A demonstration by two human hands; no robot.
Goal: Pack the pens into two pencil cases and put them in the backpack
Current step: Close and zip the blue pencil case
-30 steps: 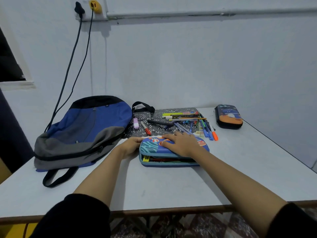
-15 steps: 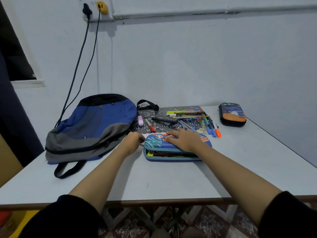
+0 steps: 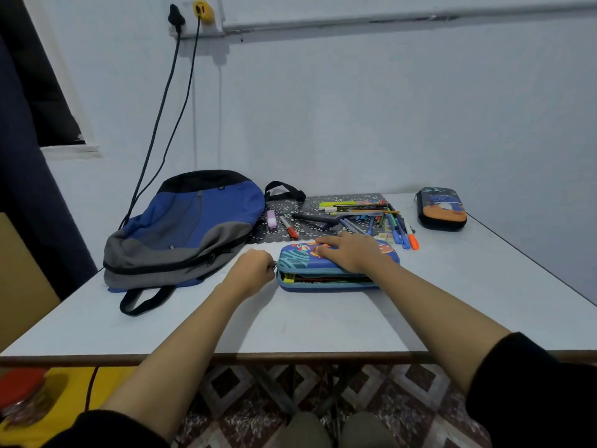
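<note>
Sliding to the 9 o'clock end of the blue pencil case (image 3: 300,258), the left hand (image 3: 253,271) now curls tight, maybe pinching the zip tab (image 3: 275,266). The right hand (image 3: 350,253) presses flat on top. Zipping can start; more pens (image 3: 371,215) wait at 12 o'clock.

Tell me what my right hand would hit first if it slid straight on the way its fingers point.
Your right hand, leaving the blue pencil case lid, would probably meet the red marker on the patterned mat first; depth is unclear.
</note>
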